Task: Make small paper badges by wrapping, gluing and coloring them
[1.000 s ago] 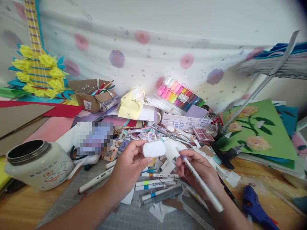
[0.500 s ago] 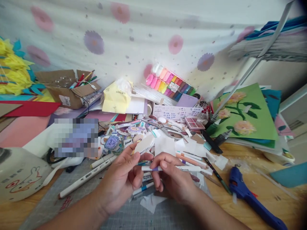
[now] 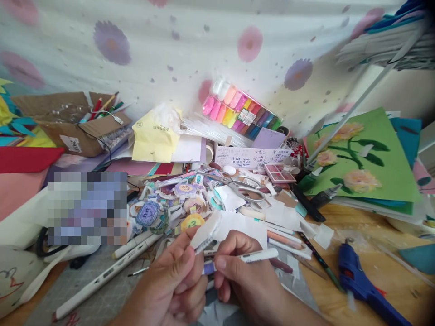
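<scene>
My left hand (image 3: pixel 170 280) is closed, pinching a small white cutout (image 3: pixel 210 230) with a greyish, patterned edge between thumb and forefinger. Its face is tilted away, so most of the design is hidden. A white marker (image 3: pixel 258 255) with a purple band is gripped in my right hand (image 3: pixel 246 271), thumb and forefinger wrapped round its barrel. The marker's purple end reaches the curled fingers of my left hand; whether they touch it I cannot tell. Beyond both hands lie a pile of coloured paper cutouts (image 3: pixel 185 190) and a white paper sheet (image 3: pixel 241 225).
A blue glue gun (image 3: pixel 360 276) lies at right, scissors (image 3: pixel 249 188) behind the hands. A long white marker (image 3: pixel 105 278) rests on the grey cutting mat (image 3: pixel 84 290). Clay packs (image 3: pixel 243 108), a cardboard box (image 3: pixel 74 129) and a green flower picture (image 3: pixel 367 154) stand farther back.
My left hand has closed more and turned the cutout onto its edge. My right hand has tilted the marker, its far end rising. The view has moved closer to the table.
</scene>
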`<action>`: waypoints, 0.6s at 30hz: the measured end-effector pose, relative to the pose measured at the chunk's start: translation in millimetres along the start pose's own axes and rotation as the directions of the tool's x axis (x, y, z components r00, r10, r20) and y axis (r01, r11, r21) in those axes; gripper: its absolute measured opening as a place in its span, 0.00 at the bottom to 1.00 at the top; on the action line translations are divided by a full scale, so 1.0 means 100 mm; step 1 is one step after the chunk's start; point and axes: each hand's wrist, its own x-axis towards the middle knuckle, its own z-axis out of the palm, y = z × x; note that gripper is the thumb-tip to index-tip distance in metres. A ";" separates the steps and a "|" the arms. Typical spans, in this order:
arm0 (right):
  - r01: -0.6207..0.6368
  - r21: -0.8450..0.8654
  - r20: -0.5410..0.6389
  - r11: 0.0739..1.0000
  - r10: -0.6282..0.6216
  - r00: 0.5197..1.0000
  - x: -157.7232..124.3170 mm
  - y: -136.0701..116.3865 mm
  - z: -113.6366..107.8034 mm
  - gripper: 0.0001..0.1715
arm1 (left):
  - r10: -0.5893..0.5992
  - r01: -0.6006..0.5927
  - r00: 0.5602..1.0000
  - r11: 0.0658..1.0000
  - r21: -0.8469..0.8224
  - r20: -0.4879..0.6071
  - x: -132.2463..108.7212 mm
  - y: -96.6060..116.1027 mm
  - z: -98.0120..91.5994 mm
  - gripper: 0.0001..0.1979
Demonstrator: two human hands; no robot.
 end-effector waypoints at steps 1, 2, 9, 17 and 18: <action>-0.017 0.004 -0.014 1.000 0.017 1.000 0.00 0.01 0.00 0.18 | 0.001 -0.001 1.000 1.000 0.012 -0.014 0.01 -0.01 0.00 0.12; -0.028 0.012 -0.027 1.000 0.029 0.999 0.00 0.02 -0.01 0.19 | -0.002 0.002 1.000 1.000 0.022 -0.031 0.02 -0.02 -0.01 0.13; -0.041 0.030 -0.154 0.999 0.045 0.987 0.02 -0.02 -0.07 0.21 | 0.007 0.000 0.999 0.986 0.169 -0.037 0.21 -0.04 -0.04 0.24; -0.202 -0.005 -0.289 0.979 0.192 0.938 0.01 -0.09 -0.08 0.23 | -0.012 0.008 1.000 0.989 0.145 0.028 0.31 -0.03 -0.16 0.24; -0.233 -0.032 -0.285 0.972 0.214 0.934 0.02 -0.09 -0.11 0.23 | -0.047 0.043 0.999 0.987 0.152 0.024 0.30 -0.01 -0.17 0.25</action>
